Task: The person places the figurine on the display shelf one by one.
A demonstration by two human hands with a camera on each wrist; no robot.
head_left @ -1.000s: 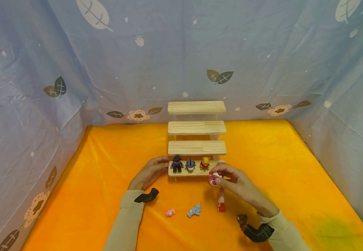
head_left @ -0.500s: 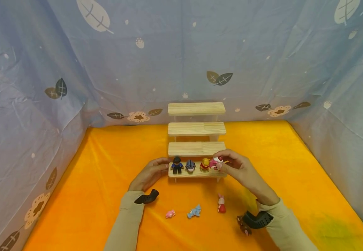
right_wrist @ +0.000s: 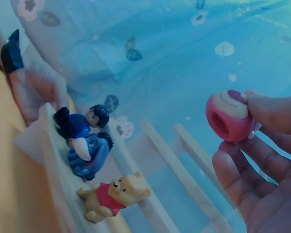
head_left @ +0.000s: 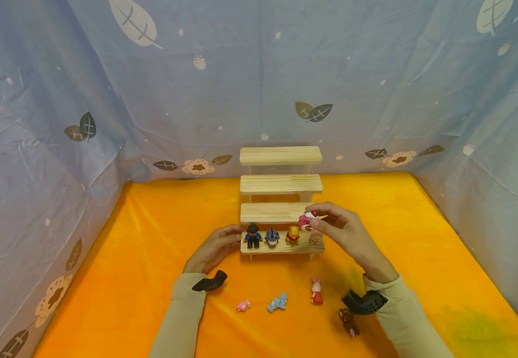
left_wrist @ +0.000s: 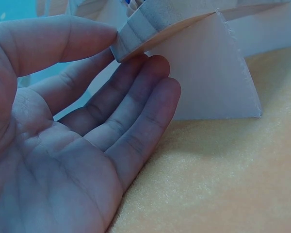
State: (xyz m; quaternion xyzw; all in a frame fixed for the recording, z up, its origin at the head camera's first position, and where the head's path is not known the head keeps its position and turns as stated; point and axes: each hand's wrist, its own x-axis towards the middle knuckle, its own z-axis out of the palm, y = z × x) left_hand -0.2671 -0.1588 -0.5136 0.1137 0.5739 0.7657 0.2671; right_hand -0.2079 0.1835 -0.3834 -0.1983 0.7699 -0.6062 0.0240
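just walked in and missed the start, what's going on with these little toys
A person's right hand holds a pink toy up, clear of the lowest step of a wooden stand, while the left hand pinches that step's end. On that step are a figure in blue, a donkey, a yellow bear and a tan figure. On the cloth lie a small pink figure, a blue toy, a rabbit and a brown toy.
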